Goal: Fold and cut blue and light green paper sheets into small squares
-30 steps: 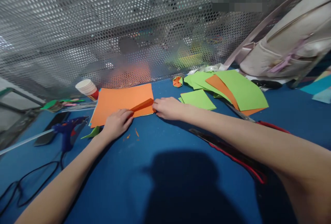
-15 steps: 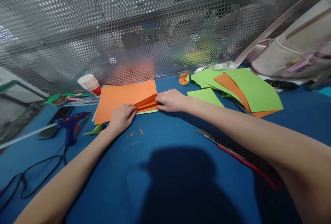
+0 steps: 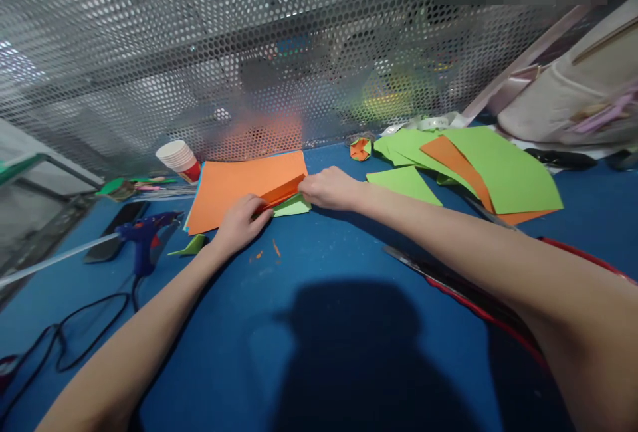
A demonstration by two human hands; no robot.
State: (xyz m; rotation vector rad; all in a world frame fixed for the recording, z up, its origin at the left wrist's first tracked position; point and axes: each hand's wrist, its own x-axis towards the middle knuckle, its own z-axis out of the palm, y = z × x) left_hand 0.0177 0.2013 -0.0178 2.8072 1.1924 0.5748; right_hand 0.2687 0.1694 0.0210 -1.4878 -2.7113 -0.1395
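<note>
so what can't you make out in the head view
All in the head view:
- Ends of the folded orange strip: covered by the left hand and right hand.
- Far end of the red-handled tool: hidden by the right forearm.
- Rest of the pale bag: cut off by the right edge.
- Shapes in the perforated panel: blurred; behind it or reflected, I can't tell.

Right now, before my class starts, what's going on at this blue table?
A person's left hand and right hand hold a fold of orange paper at either end, along the near edge of a paper stack. Green sheets lie to the right. A blue glue gun lies to the left.
</note>
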